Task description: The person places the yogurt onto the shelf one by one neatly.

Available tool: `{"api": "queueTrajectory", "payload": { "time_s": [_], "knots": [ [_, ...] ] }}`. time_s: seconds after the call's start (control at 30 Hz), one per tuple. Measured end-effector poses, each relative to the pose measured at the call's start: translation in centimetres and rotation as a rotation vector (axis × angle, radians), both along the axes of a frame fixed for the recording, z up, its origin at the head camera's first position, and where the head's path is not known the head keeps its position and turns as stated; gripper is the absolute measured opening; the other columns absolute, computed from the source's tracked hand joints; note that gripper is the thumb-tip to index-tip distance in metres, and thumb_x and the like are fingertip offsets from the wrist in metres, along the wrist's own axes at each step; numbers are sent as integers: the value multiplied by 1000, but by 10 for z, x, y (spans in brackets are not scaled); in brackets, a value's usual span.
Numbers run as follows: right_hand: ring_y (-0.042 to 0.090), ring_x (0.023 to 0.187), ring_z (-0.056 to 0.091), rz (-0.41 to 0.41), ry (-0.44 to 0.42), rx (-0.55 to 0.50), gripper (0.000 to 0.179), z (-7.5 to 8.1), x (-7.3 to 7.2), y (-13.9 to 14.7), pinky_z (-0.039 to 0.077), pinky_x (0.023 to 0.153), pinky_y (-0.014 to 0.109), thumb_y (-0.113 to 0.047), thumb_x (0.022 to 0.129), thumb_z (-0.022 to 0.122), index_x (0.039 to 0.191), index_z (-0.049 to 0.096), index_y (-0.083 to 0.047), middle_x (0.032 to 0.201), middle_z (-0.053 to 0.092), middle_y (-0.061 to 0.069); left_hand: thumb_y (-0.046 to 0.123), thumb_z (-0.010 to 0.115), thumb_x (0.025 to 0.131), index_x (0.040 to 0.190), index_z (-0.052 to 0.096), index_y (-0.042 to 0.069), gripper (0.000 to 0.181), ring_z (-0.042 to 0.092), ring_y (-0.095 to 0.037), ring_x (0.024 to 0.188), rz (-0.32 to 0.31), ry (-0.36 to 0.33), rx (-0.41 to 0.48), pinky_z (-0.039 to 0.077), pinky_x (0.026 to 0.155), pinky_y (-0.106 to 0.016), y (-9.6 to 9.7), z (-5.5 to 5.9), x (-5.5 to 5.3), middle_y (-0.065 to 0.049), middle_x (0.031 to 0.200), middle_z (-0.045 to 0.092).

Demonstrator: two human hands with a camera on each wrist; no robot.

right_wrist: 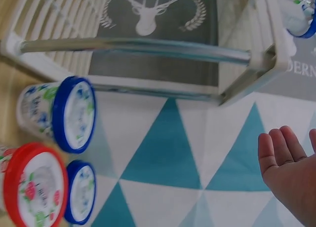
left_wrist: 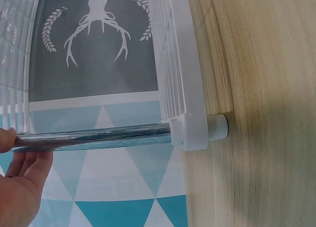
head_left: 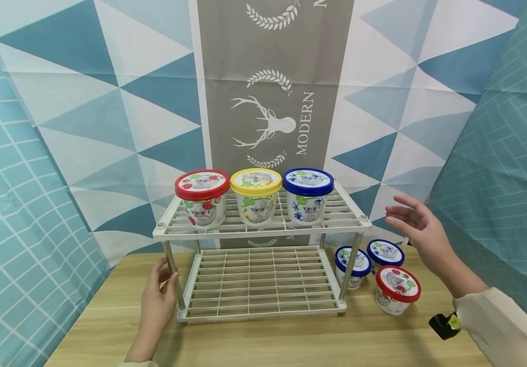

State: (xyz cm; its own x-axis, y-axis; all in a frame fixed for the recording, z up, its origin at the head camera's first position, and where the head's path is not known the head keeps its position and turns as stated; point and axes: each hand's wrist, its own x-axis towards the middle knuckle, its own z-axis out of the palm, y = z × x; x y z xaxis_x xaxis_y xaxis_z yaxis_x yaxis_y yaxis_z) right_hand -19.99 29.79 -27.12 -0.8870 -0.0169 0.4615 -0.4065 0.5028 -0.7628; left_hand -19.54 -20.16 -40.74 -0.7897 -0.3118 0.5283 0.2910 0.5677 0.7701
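A white two-tier rack (head_left: 263,234) with metal posts stands on the table. My left hand (head_left: 159,293) holds its front left post (left_wrist: 98,136), thumb on one side and fingers on the other. In the air to the right of the rack is my right hand (head_left: 421,232), fingers loosely bent, with nothing in it. On the top shelf, from left to right, sit a red-lidded tub (head_left: 203,199), a yellow-lidded tub (head_left: 256,197) and a blue-lidded tub (head_left: 308,197). All three stand upright.
On the table right of the rack stand two blue-lidded tubs (head_left: 352,266) and a red-lidded tub (head_left: 397,289). The lower shelf (head_left: 263,283) is a bare grid. Patterned cloth (head_left: 162,102) hangs behind, and the wooden table (head_left: 263,346) extends in front.
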Motion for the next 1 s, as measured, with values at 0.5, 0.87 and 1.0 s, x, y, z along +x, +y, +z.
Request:
{"api": "queueTrajectory", "payload": {
  "time_s": [0.5, 0.87, 1.0],
  "knots": [
    [-21, 97, 48, -94, -66, 24, 52, -54, 12, 35, 41, 76, -3, -23, 96, 54, 143, 33, -16, 110, 48, -29, -6, 55, 90, 131, 42, 0, 44, 49, 8, 91, 5, 22, -3, 38, 76, 8, 0, -4, -3, -20, 104, 60],
    [-23, 89, 42, -226, -243, 44, 67, -89, 18, 47, 42, 70, 1, -37, 93, 56, 144, 27, -4, 115, 49, -13, -7, 54, 90, 131, 42, 0, 44, 58, -21, 95, 8, 15, -3, 38, 76, 9, 0, -3, -3, -19, 104, 59],
    [-24, 86, 40, -245, -325, 17, 72, -103, 19, 54, 41, 68, 2, -42, 93, 54, 146, 23, -3, 119, 50, -2, -7, 53, 90, 132, 41, 0, 44, 57, -30, 97, 8, 5, -2, 37, 76, 9, 0, -3, -3, -19, 105, 59]
  ]
}}
